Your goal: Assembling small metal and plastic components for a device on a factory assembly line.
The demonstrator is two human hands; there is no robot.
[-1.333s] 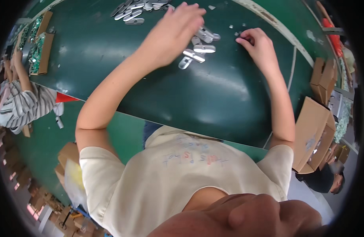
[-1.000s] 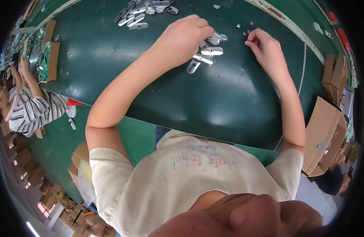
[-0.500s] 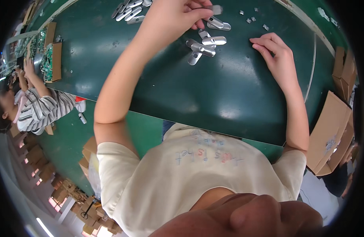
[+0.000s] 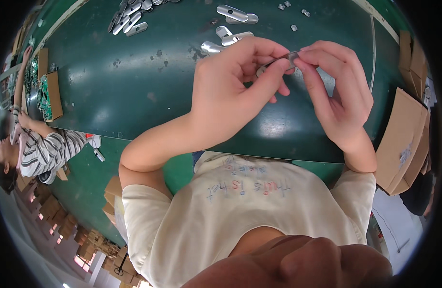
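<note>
In front of me, above the table, my left hand [image 4: 233, 89] pinches a slim silver metal casing [image 4: 292, 57] with rounded ends between thumb and fingers. My right hand [image 4: 340, 81] meets it at the right end, thumb and index finger pressed together there. Whatever small thing those fingertips may hold is hidden. Beyond my left hand lie loose silver casings, among them one with a dark slot [image 4: 232, 13] and one partly covered by my fingers [image 4: 236, 38]. Several tiny shiny pieces [image 4: 294, 28] are scattered past my right hand.
A pile of similar casings [image 4: 132, 21] lies at the far left of the dark green table [image 4: 110, 91]. At the left edge stand cardboard boxes [image 4: 54, 96] of green parts, near another person in a striped top [image 4: 50, 144]. An open carton [image 4: 403, 141] stands at the right.
My left hand has come back from the loose casings toward me, carrying one casing. My right hand has risen to meet it, and the two hands are now together.
</note>
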